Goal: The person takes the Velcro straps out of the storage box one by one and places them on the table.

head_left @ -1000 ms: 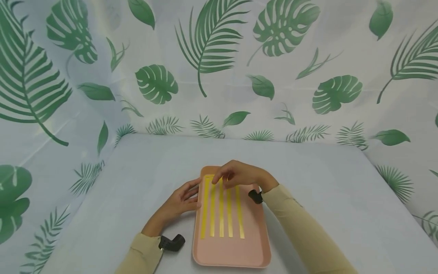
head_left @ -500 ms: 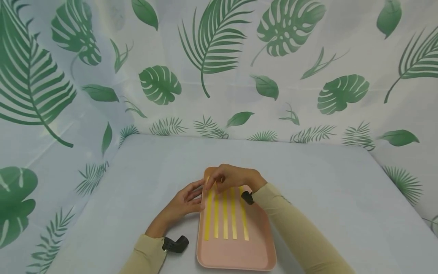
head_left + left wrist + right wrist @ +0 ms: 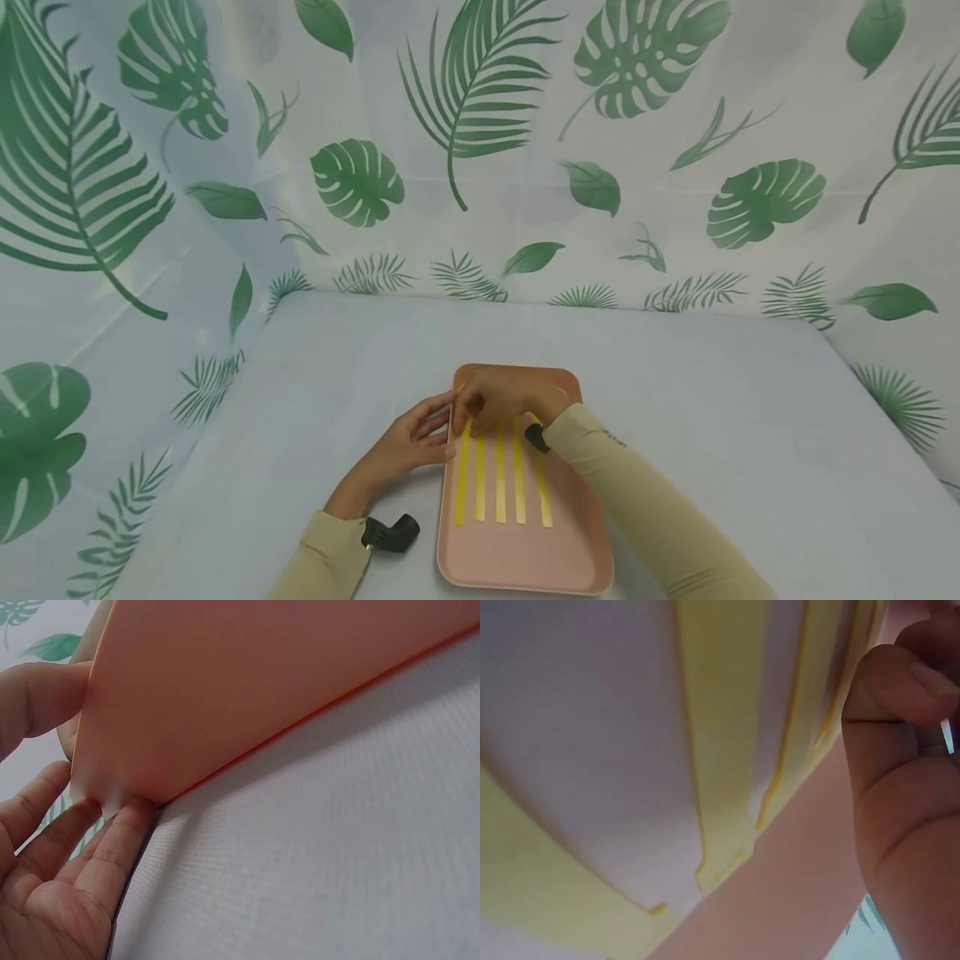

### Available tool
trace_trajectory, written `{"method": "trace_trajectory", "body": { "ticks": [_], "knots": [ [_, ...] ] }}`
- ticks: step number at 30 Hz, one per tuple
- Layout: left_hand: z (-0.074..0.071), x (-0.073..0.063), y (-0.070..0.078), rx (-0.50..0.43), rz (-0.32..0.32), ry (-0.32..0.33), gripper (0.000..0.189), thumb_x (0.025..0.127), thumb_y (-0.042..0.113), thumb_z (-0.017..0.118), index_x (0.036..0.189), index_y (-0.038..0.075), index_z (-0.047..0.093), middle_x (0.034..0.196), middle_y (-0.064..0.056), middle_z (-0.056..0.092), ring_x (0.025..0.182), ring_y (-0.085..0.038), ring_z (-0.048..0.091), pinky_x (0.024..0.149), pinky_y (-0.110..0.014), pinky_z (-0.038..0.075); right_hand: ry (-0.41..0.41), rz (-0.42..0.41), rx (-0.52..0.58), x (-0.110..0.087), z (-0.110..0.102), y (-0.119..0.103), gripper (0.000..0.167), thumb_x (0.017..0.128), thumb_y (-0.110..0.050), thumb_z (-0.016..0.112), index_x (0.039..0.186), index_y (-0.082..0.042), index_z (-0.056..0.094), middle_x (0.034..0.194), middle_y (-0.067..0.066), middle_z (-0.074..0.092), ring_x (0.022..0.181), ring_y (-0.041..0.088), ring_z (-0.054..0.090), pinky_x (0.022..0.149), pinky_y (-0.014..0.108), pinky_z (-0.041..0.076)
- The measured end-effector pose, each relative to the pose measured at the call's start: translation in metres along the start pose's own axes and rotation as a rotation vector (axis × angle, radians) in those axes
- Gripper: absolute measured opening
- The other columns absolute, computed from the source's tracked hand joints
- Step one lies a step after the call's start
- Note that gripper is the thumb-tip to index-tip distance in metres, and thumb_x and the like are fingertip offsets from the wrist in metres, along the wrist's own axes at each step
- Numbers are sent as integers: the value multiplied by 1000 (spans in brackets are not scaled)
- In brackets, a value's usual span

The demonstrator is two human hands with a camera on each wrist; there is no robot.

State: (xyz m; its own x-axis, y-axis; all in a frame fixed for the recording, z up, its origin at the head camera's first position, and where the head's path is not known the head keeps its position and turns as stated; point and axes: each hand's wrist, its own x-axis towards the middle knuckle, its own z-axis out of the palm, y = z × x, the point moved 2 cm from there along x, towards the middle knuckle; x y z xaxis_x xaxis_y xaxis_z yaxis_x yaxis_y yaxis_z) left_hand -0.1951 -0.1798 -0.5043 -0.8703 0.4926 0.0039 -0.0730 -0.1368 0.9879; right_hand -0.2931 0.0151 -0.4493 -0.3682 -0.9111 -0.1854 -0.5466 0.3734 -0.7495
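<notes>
A pink rectangular tray (image 3: pixel 525 560) lies lengthwise on the table. Several narrow yellow strips (image 3: pixel 500 483) run side by side along its inner surface; the right wrist view has a strip (image 3: pixel 724 735) up close, with a small raised edge at its end. With relaxed fingers, my left hand (image 3: pixel 405 446) steadies the tray's left side, thumb and fingertips against the pale-pink wall (image 3: pixel 225 690). My right hand (image 3: pixel 502 396) reaches over the tray's far part, fingers bent, fingertips down at the upper end of the leftmost strips. I cannot tell whether they pinch a strip.
A white cloth (image 3: pixel 720 417) covers the table around the tray. Behind and beside it hangs a white curtain (image 3: pixel 510 192) printed with green leaves. Black wrist cameras are strapped at both beige sleeves (image 3: pixel 637 475).
My right hand has moved left across the strips and lower, its fingertips coming down by the leftmost ones. My left hand stays at the tray's side. The view has shifted slightly.
</notes>
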Motion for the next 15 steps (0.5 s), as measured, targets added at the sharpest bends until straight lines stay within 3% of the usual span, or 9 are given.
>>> {"method": "trace_trajectory", "body": {
  "ticks": [6, 15],
  "knots": [
    [-1, 1, -1, 9, 4, -8, 89, 97, 3, 80, 167, -8, 26, 171, -33, 28, 155, -50, 37, 114, -32, 52, 10, 22, -15, 4, 4, 2, 31, 82, 19, 74, 95, -6, 85, 92, -7, 78, 77, 1, 54, 68, 17, 46],
    [-1, 1, -2, -34, 30, -28, 92, 96, 1, 80, 166, -11, 21, 171, -36, 24, 154, -54, 35, 114, -32, 52, 27, -3, 52, 6, 7, 1, 27, 79, 23, 69, 84, -2, 78, 86, 3, 78, 76, 1, 60, 71, 17, 51]
  ]
}}
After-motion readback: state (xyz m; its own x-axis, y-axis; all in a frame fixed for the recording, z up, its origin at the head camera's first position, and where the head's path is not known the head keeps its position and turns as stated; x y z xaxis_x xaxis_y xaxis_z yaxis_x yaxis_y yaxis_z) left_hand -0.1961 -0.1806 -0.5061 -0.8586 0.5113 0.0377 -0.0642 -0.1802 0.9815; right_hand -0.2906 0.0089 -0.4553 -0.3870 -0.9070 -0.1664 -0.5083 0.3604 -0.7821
